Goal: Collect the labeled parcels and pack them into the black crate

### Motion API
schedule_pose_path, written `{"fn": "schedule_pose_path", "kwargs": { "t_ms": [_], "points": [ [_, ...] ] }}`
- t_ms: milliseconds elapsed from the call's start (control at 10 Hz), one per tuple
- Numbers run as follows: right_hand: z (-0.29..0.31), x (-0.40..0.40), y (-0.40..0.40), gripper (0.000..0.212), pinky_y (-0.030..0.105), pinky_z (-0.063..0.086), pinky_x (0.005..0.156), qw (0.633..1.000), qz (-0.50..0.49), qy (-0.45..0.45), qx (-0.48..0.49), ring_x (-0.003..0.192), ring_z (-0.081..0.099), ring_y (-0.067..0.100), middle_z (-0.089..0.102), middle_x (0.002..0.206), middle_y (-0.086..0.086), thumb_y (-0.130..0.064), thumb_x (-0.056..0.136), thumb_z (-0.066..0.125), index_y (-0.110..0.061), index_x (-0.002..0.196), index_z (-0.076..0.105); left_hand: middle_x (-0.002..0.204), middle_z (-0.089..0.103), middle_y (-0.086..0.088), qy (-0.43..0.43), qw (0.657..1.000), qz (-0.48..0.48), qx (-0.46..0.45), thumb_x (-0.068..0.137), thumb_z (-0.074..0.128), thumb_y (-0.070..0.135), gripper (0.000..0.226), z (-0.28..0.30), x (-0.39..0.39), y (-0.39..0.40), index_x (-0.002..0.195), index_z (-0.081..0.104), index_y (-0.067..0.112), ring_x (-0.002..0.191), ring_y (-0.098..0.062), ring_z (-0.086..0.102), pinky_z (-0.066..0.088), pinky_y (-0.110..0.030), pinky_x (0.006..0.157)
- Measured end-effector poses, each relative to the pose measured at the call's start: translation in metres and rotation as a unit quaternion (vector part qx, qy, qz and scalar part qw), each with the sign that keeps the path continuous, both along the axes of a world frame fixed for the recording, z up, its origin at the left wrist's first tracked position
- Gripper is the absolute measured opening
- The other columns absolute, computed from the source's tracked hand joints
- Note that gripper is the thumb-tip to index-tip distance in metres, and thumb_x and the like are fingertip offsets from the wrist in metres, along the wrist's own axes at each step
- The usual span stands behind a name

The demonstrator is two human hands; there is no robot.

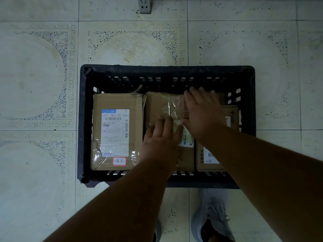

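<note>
The black crate [83,123] stands on the tiled floor straight below me. Three cardboard parcels lie flat inside it. The left parcel [115,131] shows a white shipping label and a small red-framed sticker. On the taped middle parcel [157,105] both hands rest palm down: my left hand [160,138] on its near part, my right hand [202,112] on its far right part, fingers spread. The right parcel [232,117] lies partly under my right forearm. Neither hand grips anything that I can see.
Pale patterned floor tiles surround the crate on all sides. My grey shoes [213,219] stand just in front of the crate's near rim. A grey metal foot [144,5] of some fixture sits at the top edge.
</note>
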State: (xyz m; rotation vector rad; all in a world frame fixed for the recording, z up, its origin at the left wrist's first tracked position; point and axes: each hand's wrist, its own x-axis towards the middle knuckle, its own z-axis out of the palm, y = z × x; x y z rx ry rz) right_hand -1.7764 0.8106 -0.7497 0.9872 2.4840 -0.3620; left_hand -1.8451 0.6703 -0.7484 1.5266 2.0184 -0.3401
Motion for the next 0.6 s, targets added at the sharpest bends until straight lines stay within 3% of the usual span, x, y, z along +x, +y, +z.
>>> {"fn": "schedule_pose_path", "kwargs": {
  "t_ms": [100, 200, 300, 400, 500, 600],
  "points": [
    [0.002, -0.001, 0.001, 0.084, 0.039, -0.001, 0.122, 0.999, 0.018, 0.029, -0.028, 0.149, 0.019, 0.027, 0.024, 0.161, 0.008, -0.040, 0.092, 0.064, -0.014, 0.156, 0.017, 0.162, -0.004, -0.013, -0.003, 1.000, 0.004, 0.010, 0.085, 0.063, 0.053, 0.100, -0.001, 0.000, -0.001, 0.154, -0.006, 0.032, 0.149, -0.035, -0.002, 0.011, -0.053, 0.117],
    [0.006, -0.006, 0.011, 0.075, 0.041, 0.007, 0.122, 0.999, 0.041, 0.009, -0.030, 0.142, 0.032, 0.026, 0.038, 0.151, 0.006, -0.037, 0.088, 0.068, -0.016, 0.149, 0.031, 0.162, -0.001, -0.011, -0.020, 1.000, 0.011, 0.002, 0.083, 0.067, 0.052, 0.099, 0.002, -0.001, -0.004, 0.153, -0.001, 0.035, 0.149, -0.034, 0.000, 0.013, -0.053, 0.117],
    [0.006, -0.014, 0.015, 0.063, 0.044, 0.020, 0.119, 0.997, 0.051, -0.036, -0.040, 0.135, 0.039, 0.028, 0.042, 0.147, 0.007, -0.027, 0.089, 0.063, -0.017, 0.145, 0.034, 0.161, 0.007, -0.010, -0.035, 0.999, 0.020, 0.005, 0.085, 0.064, 0.050, 0.085, 0.009, -0.003, 0.000, 0.152, 0.015, 0.036, 0.147, -0.034, 0.010, 0.023, -0.052, 0.115],
    [0.010, -0.027, 0.018, 0.060, 0.044, 0.037, 0.107, 0.992, 0.043, -0.085, -0.079, 0.130, 0.043, 0.034, 0.043, 0.143, 0.013, -0.021, 0.089, 0.064, -0.011, 0.141, 0.036, 0.151, 0.030, -0.002, -0.067, 0.995, 0.067, 0.033, 0.088, 0.063, 0.043, 0.060, 0.018, -0.020, 0.018, 0.142, 0.041, 0.030, 0.130, -0.028, 0.043, 0.048, -0.046, 0.099],
    [0.019, -0.030, 0.020, 0.064, 0.048, 0.036, 0.110, 0.987, 0.060, -0.114, -0.098, 0.135, 0.038, 0.036, 0.043, 0.145, 0.015, -0.020, 0.087, 0.066, -0.005, 0.142, 0.037, 0.137, 0.044, 0.000, -0.120, 0.988, 0.100, 0.017, 0.092, 0.059, 0.033, 0.048, 0.031, -0.042, 0.029, 0.137, 0.048, 0.025, 0.113, -0.024, 0.058, 0.055, -0.040, 0.088],
    [0.048, -0.022, 0.013, 0.072, 0.047, 0.028, 0.117, 0.995, 0.033, -0.046, -0.085, 0.146, 0.026, 0.033, 0.031, 0.158, 0.013, -0.021, 0.093, 0.060, -0.007, 0.153, 0.023, 0.129, 0.050, -0.002, -0.090, 0.984, 0.131, 0.076, 0.093, 0.055, 0.027, 0.037, 0.060, -0.059, 0.033, 0.129, 0.055, 0.022, 0.115, -0.024, 0.055, 0.052, -0.041, 0.092]
  ]
}}
